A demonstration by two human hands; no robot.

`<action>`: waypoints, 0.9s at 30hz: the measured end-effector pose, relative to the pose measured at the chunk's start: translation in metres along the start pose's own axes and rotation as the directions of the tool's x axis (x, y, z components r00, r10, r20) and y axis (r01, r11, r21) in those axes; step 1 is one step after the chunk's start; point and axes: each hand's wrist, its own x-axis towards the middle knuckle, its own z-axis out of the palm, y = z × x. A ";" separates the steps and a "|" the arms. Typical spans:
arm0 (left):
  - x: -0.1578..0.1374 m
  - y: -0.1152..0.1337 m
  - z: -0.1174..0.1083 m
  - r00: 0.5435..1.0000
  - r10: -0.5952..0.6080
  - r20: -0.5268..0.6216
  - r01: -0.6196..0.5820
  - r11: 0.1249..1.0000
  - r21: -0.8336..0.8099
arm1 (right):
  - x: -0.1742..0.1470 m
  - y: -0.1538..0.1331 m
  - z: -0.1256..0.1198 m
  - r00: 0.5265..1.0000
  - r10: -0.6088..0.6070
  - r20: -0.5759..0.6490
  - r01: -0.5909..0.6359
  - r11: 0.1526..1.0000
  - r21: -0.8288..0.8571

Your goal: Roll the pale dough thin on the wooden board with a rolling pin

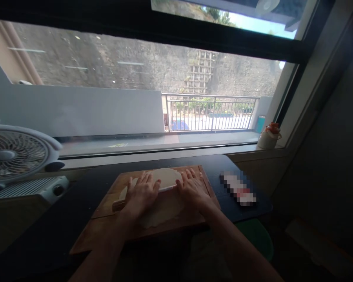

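A wide, thin sheet of pale dough (161, 213) lies on a wooden board (106, 223). Across it runs a rolling pin (168, 188), slightly tilted, with its brown end (118, 205) poking out at the left. My left hand (142, 191) rests flat on the pin's left part, fingers stretched forward over the dough. On the right part lies my right hand (191, 187), palm down, with its fingers extended and apart. The pin's right end is hidden under that hand and wrist.
The board sits on a dark table (61, 211). A blurred-out flat object (238, 188) lies right of it. At left are a fan (14, 154) and a white slatted unit (35, 188). A jar (269, 138) stands on the windowsill; a green stool or basin (255, 237) is below the table.
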 end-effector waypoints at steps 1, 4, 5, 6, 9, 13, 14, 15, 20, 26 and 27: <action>-0.017 0.001 0.003 0.998 0.032 -0.049 -0.032 0.999 0.015 | -0.017 0.004 0.004 0.999 -0.027 -0.027 0.027 1.000 -0.012; -0.065 0.004 0.007 0.979 0.149 -0.137 -0.145 0.989 0.037 | -0.064 0.016 0.009 0.993 -0.100 -0.061 0.096 0.994 -0.053; -0.073 0.004 0.007 0.973 0.178 -0.147 -0.174 0.984 0.040 | -0.070 0.018 0.009 0.992 -0.115 -0.055 0.112 0.992 -0.062; -0.074 0.004 0.006 0.970 0.195 -0.148 -0.190 0.981 0.044 | -0.070 0.020 0.008 0.992 -0.123 -0.042 0.120 0.991 -0.067; -0.041 0.000 0.005 0.979 0.154 -0.130 -0.147 0.987 0.064 | -0.029 0.016 0.004 0.996 -0.061 0.060 0.065 0.996 -0.064; 0.023 -0.012 0.002 1.000 0.002 -0.010 -0.002 1.000 0.030 | 0.050 0.002 -0.003 0.986 0.054 0.157 -0.041 0.996 -0.084; 0.029 -0.017 0.001 1.000 -0.012 0.007 0.012 1.000 0.017 | 0.061 0.001 -0.003 0.986 0.051 0.157 -0.038 0.995 -0.087; 0.029 -0.022 0.000 1.000 -0.001 -0.004 0.001 1.000 0.006 | 0.066 0.001 -0.002 0.987 0.041 0.156 -0.028 0.996 -0.088; -0.032 -0.050 -0.007 0.941 0.291 -0.174 -0.296 0.955 -0.006 | 0.033 0.020 0.011 0.987 -0.084 0.135 0.096 0.992 -0.080; -0.036 -0.047 -0.018 0.909 0.402 -0.109 -0.406 0.914 -0.019 | 0.069 0.016 0.014 0.988 -0.113 0.108 0.124 0.988 -0.097; -0.027 -0.047 -0.019 0.916 0.385 -0.110 -0.389 0.921 -0.015 | 0.082 0.010 0.013 0.990 -0.097 0.097 0.107 0.989 -0.100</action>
